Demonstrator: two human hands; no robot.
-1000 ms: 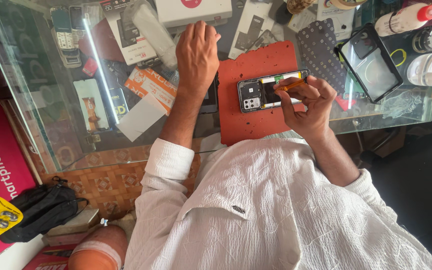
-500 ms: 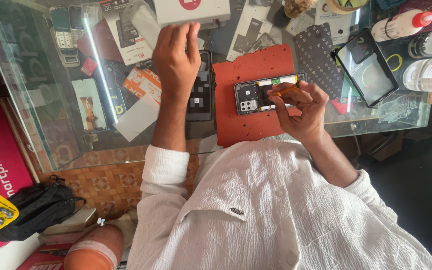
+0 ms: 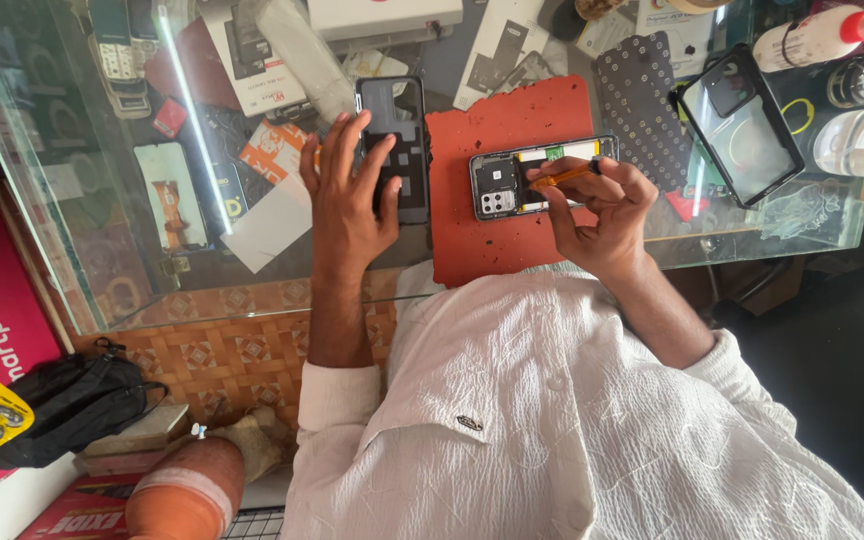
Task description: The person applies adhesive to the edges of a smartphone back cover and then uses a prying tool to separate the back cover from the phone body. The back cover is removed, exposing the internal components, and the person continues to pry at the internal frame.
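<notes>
An opened phone with its back removed lies on a red work mat on the glass counter. My right hand pinches an orange-handled screwdriver whose tip rests over the phone's insides. My left hand lies flat with spread fingers, its fingertips on a dark back cover panel just left of the mat.
A clear phone case lies at the right, next to bottles and a dotted dark cloth. Under the glass counter edge sit boxes and phone parts. A black bag lies on the floor at left.
My left hand came down from the far side of the counter onto the dark back cover panel. The right hand has kept the screwdriver over the opened phone.
</notes>
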